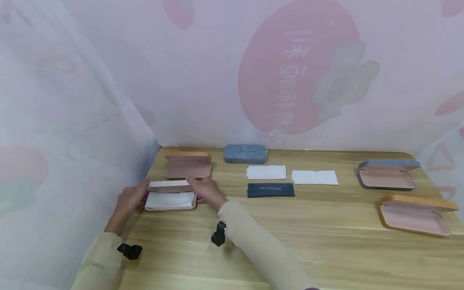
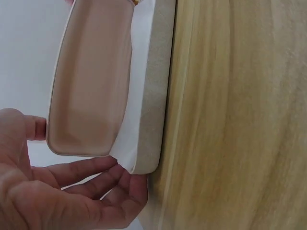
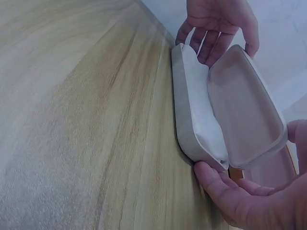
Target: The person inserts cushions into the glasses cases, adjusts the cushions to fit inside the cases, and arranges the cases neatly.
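Note:
A cream glasses case (image 1: 170,209) stands on the table at the left, its lid (image 1: 168,188) raised partway and its pinkish lining showing. Inside lies a folded white cloth (image 1: 170,200), which bulges at the end of the base in the left wrist view. My left hand (image 1: 127,200) grips the left end, with the thumb at the lid's edge and fingertips against the base. At the opposite end my right hand (image 1: 208,190) holds the case the same way, thumb on the lid and index finger (image 3: 216,184) at the base corner.
Behind it sits an open orange case (image 1: 188,170). A closed blue case (image 1: 245,154) stands at the back, near white cloths (image 1: 266,172) (image 1: 314,177) and a dark blue cloth (image 1: 271,189). Open blue (image 1: 387,180) and orange (image 1: 415,219) cases lie right. A curtain borders the table.

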Demonstrator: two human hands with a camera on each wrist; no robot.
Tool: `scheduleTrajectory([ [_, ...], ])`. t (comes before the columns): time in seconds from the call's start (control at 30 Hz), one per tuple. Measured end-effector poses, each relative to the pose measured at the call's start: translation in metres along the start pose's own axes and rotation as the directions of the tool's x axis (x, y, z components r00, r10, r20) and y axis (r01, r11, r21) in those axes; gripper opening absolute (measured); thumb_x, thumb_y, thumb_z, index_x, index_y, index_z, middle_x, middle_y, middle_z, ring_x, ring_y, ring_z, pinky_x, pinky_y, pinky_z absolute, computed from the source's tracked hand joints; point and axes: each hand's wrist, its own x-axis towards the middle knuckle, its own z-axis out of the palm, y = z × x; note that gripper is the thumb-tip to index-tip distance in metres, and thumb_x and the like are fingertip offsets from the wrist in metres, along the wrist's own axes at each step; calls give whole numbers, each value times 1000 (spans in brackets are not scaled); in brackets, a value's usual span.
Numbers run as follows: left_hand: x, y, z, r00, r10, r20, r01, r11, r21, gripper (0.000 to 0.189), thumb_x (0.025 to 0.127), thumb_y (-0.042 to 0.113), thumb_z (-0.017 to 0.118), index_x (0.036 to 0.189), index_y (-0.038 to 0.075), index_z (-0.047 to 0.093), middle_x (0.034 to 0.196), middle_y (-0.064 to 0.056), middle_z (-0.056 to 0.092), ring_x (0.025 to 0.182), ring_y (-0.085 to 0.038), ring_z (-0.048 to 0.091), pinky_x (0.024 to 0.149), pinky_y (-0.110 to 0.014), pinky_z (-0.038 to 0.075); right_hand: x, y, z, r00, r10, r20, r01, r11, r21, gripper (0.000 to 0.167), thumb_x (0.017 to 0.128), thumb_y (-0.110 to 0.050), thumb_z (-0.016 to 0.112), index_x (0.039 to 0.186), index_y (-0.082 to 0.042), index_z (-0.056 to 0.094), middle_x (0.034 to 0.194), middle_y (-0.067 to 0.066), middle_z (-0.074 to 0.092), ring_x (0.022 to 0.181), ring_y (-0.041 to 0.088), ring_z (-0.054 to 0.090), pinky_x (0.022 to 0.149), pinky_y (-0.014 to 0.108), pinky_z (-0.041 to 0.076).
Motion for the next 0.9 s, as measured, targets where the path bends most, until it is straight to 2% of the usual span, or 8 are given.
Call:
scheduleTrajectory([
  [0.07,-2,-2,1,1000,8,6,-8,1000,-8,85,100,61,33,134,-14,55,122,-25,66,96,-20,65,76,-30,58,-1,1,-1,1000,-1,7,1,1000,3,57,94,-51,61,116,2,61,93,9,62,85,26,72,81,44,62],
  [0.23,-3,-8,-1,998,46,38,-44,997,-58,89,100,64,35,140,-14,50,133,-27,61,101,-17,64,77,-25,56,-2,4,-3,1000,0,-5,0,1000,28,67,90,-52,67,125,4,55,101,8,62,92,26,73,82,41,61],
  [0.37,-3,-14,-3,994,74,78,-65,991,-117,94,100,67,36,146,-15,41,144,-31,52,115,-23,62,81,-23,55,-4,5,-2,1000,-6,5,5,999,54,48,89,-46,71,105,-2,61,97,8,65,92,24,73,82,39,62],
  [0.47,-2,-17,-4,991,79,106,-59,981,-185,88,102,61,40,147,-15,37,145,-32,50,113,-17,61,83,-22,55,-4,6,-1,1000,-11,12,10,998,56,36,89,-43,72,84,-10,57,95,8,68,89,21,73,83,39,61],
  [0.57,-2,-17,-7,989,77,127,-46,972,-231,83,104,55,43,148,-15,36,141,-27,52,103,-8,59,83,-21,55,-4,6,-1,1000,-8,1,8,999,33,40,89,-41,73,71,-14,51,89,5,68,85,19,73,82,38,61],
  [0.67,-4,-18,-9,985,96,141,-60,968,-244,81,104,52,44,148,-16,35,139,-23,52,102,-5,57,84,-20,54,-4,6,0,1000,2,-5,-1,1000,9,43,89,-39,74,65,-17,46,81,-1,63,82,17,71,81,37,61],
  [0.77,-6,-21,-9,981,119,155,-76,963,-258,82,104,51,45,149,-17,33,143,-25,47,104,-4,55,88,-19,54,-5,6,0,1000,8,-8,-8,1000,-8,42,88,-37,76,68,-16,46,80,-3,59,81,15,69,79,36,61],
  [0.9,-8,-27,-10,974,155,168,-113,965,-237,80,105,46,48,150,-17,30,152,-32,40,112,-6,56,91,-17,52,-7,7,-2,1000,-6,-9,6,1000,-30,32,85,-29,80,86,-8,55,89,0,59,82,15,66,77,33,60],
])
